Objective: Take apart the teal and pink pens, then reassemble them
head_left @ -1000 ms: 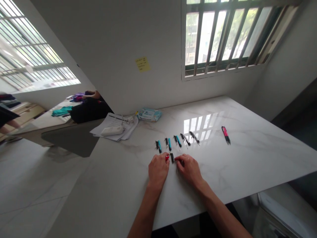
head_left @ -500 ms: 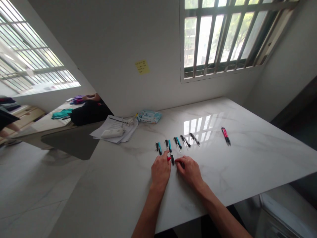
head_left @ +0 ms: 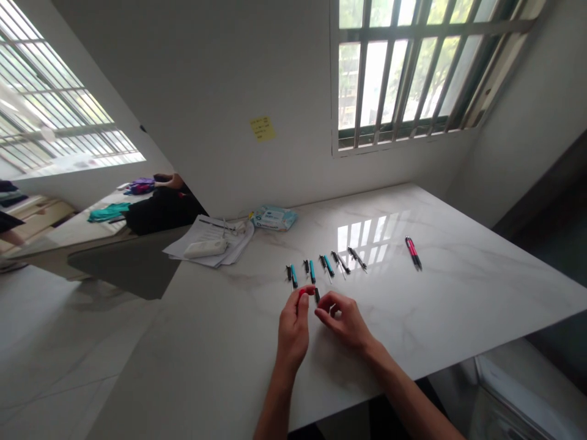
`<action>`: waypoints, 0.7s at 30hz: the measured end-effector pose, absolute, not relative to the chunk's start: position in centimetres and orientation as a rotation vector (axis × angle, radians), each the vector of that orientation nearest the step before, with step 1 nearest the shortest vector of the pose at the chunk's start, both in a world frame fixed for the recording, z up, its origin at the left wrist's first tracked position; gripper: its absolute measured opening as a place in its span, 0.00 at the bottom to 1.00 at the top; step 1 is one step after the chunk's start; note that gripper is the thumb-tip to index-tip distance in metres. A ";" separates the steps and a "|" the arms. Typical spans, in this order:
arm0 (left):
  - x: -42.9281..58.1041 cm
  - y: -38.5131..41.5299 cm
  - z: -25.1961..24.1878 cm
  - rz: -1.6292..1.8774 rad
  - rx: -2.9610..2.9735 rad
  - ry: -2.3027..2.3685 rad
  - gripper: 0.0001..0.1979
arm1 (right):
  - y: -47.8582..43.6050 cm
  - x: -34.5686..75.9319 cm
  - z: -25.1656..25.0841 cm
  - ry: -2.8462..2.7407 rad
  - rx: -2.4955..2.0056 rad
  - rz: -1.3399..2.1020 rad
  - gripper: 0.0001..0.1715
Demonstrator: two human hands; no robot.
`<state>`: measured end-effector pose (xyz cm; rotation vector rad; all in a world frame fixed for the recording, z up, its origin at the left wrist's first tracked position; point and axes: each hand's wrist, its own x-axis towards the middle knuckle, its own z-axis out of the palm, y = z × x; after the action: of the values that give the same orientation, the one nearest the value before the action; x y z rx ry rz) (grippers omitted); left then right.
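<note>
My left hand (head_left: 293, 333) is closed around a red pen barrel (head_left: 303, 293), only a short part of which shows between thumb and forefinger. My right hand (head_left: 342, 315) is curled beside a black pen section (head_left: 317, 295) on the table, thumb and fingertips drawn together; what they hold, if anything, is too small to make out. Behind the hands lie several pens taken apart: a teal barrel (head_left: 294, 275) with its black part (head_left: 288, 272), more teal barrels (head_left: 312, 271) (head_left: 329, 265), and grey-black pens (head_left: 343, 263) (head_left: 357, 257) with thin refills alongside.
Two red-and-black pens (head_left: 413, 252) lie to the right on the marble table (head_left: 458, 287). At the back left are papers (head_left: 204, 244) with a white device (head_left: 206, 247) and a wipes pack (head_left: 274, 218). Another person's arm (head_left: 172, 181) shows at a far table.
My left hand has lifted and drawn back slightly with the red barrel, away from the black section. My right hand has moved left, closer to that section. The view has shifted a little.
</note>
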<state>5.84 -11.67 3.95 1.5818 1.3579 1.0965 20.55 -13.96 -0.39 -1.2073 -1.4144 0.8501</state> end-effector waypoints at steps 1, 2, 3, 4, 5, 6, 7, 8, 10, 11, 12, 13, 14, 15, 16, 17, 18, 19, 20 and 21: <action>5.7 -12.2 3.7 1.096 1.508 1.321 0.21 | -14.4 20.2 -0.1 -1.401 -1.147 0.900 0.06; 5.7 -12.7 3.5 1.103 1.432 1.277 0.22 | -15.0 19.7 0.2 -1.382 -1.094 0.949 0.06; 5.7 -13.2 3.2 1.120 1.355 1.226 0.23 | -15.5 19.3 0.4 -1.359 -1.053 0.988 0.07; 5.7 -13.7 2.9 1.145 1.282 1.177 0.23 | -16.1 18.8 0.5 -1.330 -1.029 1.011 0.07; 5.8 -14.2 2.7 1.161 1.211 1.135 0.24 | -16.7 18.4 0.7 -1.303 -1.019 1.019 0.07; 5.9 -14.6 2.4 1.168 1.138 1.107 0.24 | -17.2 18.1 0.7 -1.281 -1.020 1.017 0.05; 6.0 -15.0 2.3 1.161 1.077 1.083 0.25 | -17.6 17.9 0.8 -1.265 -1.027 1.010 0.04; 6.1 -15.3 2.3 1.151 1.032 1.074 0.25 | -18.0 17.8 0.9 -1.255 -1.036 1.003 0.04; 6.1 -15.7 2.4 1.157 1.004 1.096 0.25 | -18.6 17.9 1.2 -1.242 -1.059 1.000 0.04; 6.0 -15.7 2.5 1.183 1.013 1.122 0.24 | -18.9 18.1 1.4 -1.231 -1.074 1.003 0.04; 5.9 -15.8 2.6 1.217 1.025 1.147 0.23 | -19.0 18.3 1.6 -1.212 -1.091 1.008 0.04; 5.7 -15.8 2.7 1.251 1.035 1.161 0.22 | -19.2 18.7 1.7 -1.191 -1.107 1.015 0.04; 5.6 -15.7 2.8 1.277 1.039 1.165 0.21 | -19.3 19.0 1.9 -1.173 -1.121 1.023 0.04; 5.5 -15.8 2.8 1.288 1.037 1.157 0.19 | -19.3 19.3 1.9 -1.159 -1.130 1.033 0.05; 5.4 -15.8 2.6 1.289 1.027 1.146 0.17 | -19.3 19.5 1.9 -1.146 -1.134 1.042 0.06; 5.3 -15.9 2.4 1.286 1.006 1.139 0.16 | -19.3 19.8 1.9 -1.128 -1.137 1.049 0.07; 5.3 -16.1 2.2 1.280 0.973 1.137 0.16 | -19.2 19.9 1.8 -1.101 -1.143 1.051 0.08; 5.4 -16.3 1.9 1.269 0.931 1.137 0.16 | -19.2 20.0 1.7 -1.064 -1.150 1.047 0.09; 5.4 -16.6 1.6 1.253 0.884 1.137 0.18 | -19.1 20.1 1.5 -1.021 -1.156 1.040 0.10; 5.5 -16.9 1.3 1.227 0.841 1.134 0.19 | -19.0 20.2 1.5 -0.982 -1.161 1.033 0.11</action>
<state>5.54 -16.93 1.27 0.8414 1.1344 1.2270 20.21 -19.01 1.47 -1.1613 -0.9815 1.0334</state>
